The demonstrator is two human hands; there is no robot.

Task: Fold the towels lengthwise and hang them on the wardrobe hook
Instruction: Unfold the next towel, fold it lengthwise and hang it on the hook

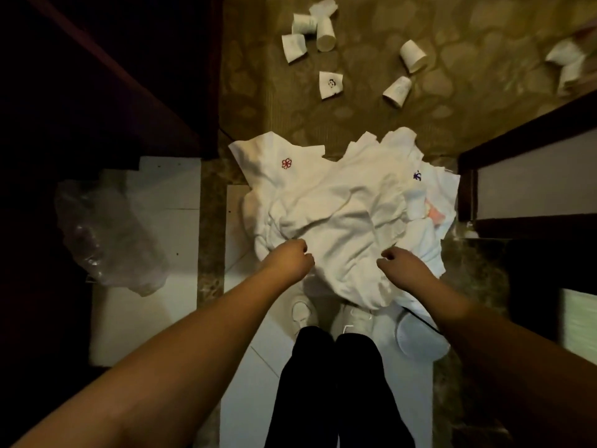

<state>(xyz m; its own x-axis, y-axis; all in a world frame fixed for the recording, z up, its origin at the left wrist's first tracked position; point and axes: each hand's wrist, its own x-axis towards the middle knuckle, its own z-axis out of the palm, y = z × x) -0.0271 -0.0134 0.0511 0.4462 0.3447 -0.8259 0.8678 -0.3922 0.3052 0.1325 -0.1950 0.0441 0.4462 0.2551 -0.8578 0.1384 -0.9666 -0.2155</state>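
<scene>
A heap of white towels (342, 202) lies crumpled on the floor in front of my feet. One towel bears a small red flower mark (287, 163) at the upper left, another a blue mark (417, 176) at the right. My left hand (292, 258) grips the near left edge of the top towel with curled fingers. My right hand (402, 263) pinches the same towel's near right edge. No wardrobe hook is in view.
Several white paper cups (326, 33) lie scattered on the patterned carpet beyond the towels. A dark wooden wardrobe (97, 76) stands at the left and dark furniture (529, 150) at the right. A clear plastic bag (106, 237) lies on the left tiles. A white round object (420, 337) sits by my shoes.
</scene>
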